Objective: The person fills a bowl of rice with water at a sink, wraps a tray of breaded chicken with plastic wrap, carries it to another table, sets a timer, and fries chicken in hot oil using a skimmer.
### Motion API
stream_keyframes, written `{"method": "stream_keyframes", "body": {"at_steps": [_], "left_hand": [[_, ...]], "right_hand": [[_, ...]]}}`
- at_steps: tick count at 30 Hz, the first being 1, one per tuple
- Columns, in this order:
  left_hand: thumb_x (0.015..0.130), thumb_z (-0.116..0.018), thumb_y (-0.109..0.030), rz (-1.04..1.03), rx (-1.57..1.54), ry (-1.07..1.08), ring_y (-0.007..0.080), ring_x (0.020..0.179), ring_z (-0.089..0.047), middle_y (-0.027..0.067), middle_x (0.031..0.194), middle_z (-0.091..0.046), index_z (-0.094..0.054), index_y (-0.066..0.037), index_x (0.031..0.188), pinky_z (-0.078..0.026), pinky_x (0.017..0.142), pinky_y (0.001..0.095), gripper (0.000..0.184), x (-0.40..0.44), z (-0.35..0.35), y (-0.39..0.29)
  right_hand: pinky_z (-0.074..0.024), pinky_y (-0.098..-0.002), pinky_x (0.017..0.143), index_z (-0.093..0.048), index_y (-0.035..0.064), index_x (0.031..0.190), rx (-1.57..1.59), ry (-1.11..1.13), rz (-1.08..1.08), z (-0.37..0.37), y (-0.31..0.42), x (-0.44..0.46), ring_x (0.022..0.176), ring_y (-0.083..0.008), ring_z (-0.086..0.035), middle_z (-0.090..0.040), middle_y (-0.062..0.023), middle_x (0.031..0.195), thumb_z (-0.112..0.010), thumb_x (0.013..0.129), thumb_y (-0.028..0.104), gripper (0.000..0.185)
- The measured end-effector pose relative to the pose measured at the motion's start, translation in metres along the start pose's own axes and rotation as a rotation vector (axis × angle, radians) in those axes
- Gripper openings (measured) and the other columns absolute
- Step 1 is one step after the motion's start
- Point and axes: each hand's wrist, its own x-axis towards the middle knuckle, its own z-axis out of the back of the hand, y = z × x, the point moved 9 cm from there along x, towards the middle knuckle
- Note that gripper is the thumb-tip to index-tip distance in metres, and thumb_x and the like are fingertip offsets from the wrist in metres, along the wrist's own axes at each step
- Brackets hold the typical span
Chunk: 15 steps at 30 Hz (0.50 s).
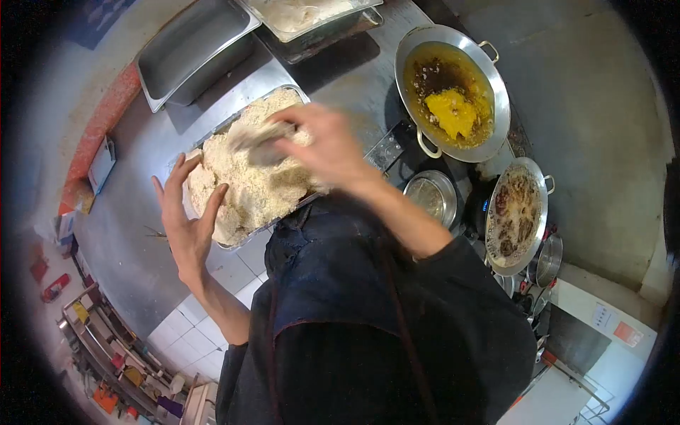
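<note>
A metal tray (307, 97) full of pale, crumbly, flour-like coating (248, 185) stands at the counter's near edge, in front of the dark apron. My left hand (185, 212) is at the tray's left side, thumb and fingers spread apart, fingertips touching the coating. Over the tray's right part is my right hand (322, 145), blurred by motion. Its thumb and fingers are closed round a greyish, coated piece (262, 144), too smeared to identify, just above the coating.
An empty deep metal pan (195, 53) and a tray of pale batter (294, 14) stand beyond. To the right are a wok of oil with yellow food (453, 92), a second bubbling wok (517, 216) and a round strainer (432, 198).
</note>
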Motion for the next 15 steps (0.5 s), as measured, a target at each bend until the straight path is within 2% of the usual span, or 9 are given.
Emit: {"method": "stream_keyframes", "body": {"at_steps": [3,4,5,7,9,11,12,14,15], "left_hand": [[0.082,-0.076,-0.019,0.096,0.066,-0.037,0.0288,0.129,-0.05,0.0095,0.124,-0.062,-0.058,-0.006,0.121,-0.013,0.119,0.0542,0.044,-0.015,0.006,0.024],[0.083,-0.075,-0.02,0.155,0.1,-0.042,0.0293,0.13,-0.049,0.0097,0.124,-0.062,-0.059,-0.006,0.121,-0.013,0.119,0.0541,0.043,-0.022,0.005,0.035],[0.083,-0.075,-0.02,0.163,0.099,-0.049,0.0293,0.13,-0.049,0.0097,0.124,-0.062,-0.059,-0.006,0.121,-0.013,0.119,0.0541,0.043,-0.03,0.005,0.043],[0.087,-0.071,-0.026,0.281,0.126,-0.03,0.0298,0.13,-0.048,0.0104,0.124,-0.061,-0.058,-0.006,0.122,-0.013,0.119,0.0539,0.042,-0.049,0.0,0.065],[0.088,-0.07,-0.028,0.352,0.13,-0.021,0.0302,0.13,-0.048,0.0112,0.124,-0.061,-0.058,-0.006,0.122,-0.012,0.119,0.0539,0.042,-0.066,-0.007,0.078],[0.09,-0.068,-0.03,0.426,0.135,-0.01,0.0306,0.13,-0.048,0.012,0.125,-0.06,-0.057,-0.006,0.122,-0.012,0.119,0.0538,0.042,-0.082,-0.015,0.091],[0.09,-0.067,-0.03,0.442,0.15,0.013,0.0319,0.13,-0.047,0.0131,0.126,-0.059,-0.057,-0.006,0.123,-0.012,0.118,0.0543,0.042,-0.089,-0.022,0.096],[0.091,-0.066,-0.031,0.482,0.169,0.023,0.0331,0.131,-0.046,0.0142,0.127,-0.058,-0.057,-0.006,0.123,-0.012,0.117,0.0549,0.042,-0.102,-0.028,0.103],[0.091,-0.065,-0.031,0.476,0.181,0.043,0.0346,0.132,-0.044,0.0152,0.129,-0.057,-0.057,-0.007,0.123,-0.012,0.117,0.0557,0.041,-0.106,-0.032,0.104]], "right_hand": [[-0.0525,-0.0282,0.083,-0.066,0.0009,0.112,0.141,-0.12,-0.203,0.081,-0.041,-0.004,0.09,-0.0143,-0.065,-0.069,-0.0079,0.1,-0.074,0.083,0.013,0.033],[-0.0519,-0.0264,0.082,-0.066,0.0004,0.112,0.097,-0.189,-0.229,0.111,-0.056,-0.004,0.088,-0.0139,-0.065,-0.07,-0.0072,0.1,-0.073,0.084,0.011,0.03],[-0.0517,-0.0294,0.074,-0.068,-0.0007,0.106,0.179,-0.281,-0.232,0.139,-0.068,-0.005,0.084,-0.0138,-0.064,-0.07,-0.0074,0.093,-0.075,0.082,0.02,0.032],[-0.0509,-0.0283,0.072,-0.067,-0.003,0.107,0.106,-0.418,-0.217,0.193,-0.121,-0.007,0.081,-0.0148,-0.064,-0.07,-0.0097,0.093,-0.075,0.084,0.022,0.035],[-0.0506,-0.0304,0.078,-0.065,-0.0073,0.11,-0.11,-0.446,-0.4,0.235,-0.173,-0.008,0.088,-0.0179,-0.065,-0.07,-0.0149,0.098,-0.078,0.081,0.028,0.048],[-0.0501,-0.0332,0.082,-0.064,-0.0081,0.114,-0.216,-0.54,-0.467,0.265,-0.241,-0.01,0.094,-0.0221,-0.065,-0.069,-0.0191,0.103,-0.08,0.078,0.032,0.056],[-0.0501,-0.0332,0.082,-0.064,-0.0081,0.114,-0.213,-0.525,-0.46,0.275,-0.28,-0.01,0.094,-0.0221,-0.065,-0.069,-0.0191,0.103,-0.08,0.078,0.032,0.056],[-0.0499,-0.0357,0.085,-0.063,-0.0079,0.118,-0.241,-0.446,-0.728,0.284,-0.363,-0.018,0.099,-0.0255,-0.066,-0.068,-0.021,0.109,-0.081,0.077,0.032,0.06],[-0.0499,-0.0357,0.085,-0.063,-0.0079,0.118,-0.237,-0.425,-0.717,0.28,-0.365,-0.014,0.099,-0.0255,-0.066,-0.068,-0.021,0.109,-0.081,0.077,0.032,0.06]]}}
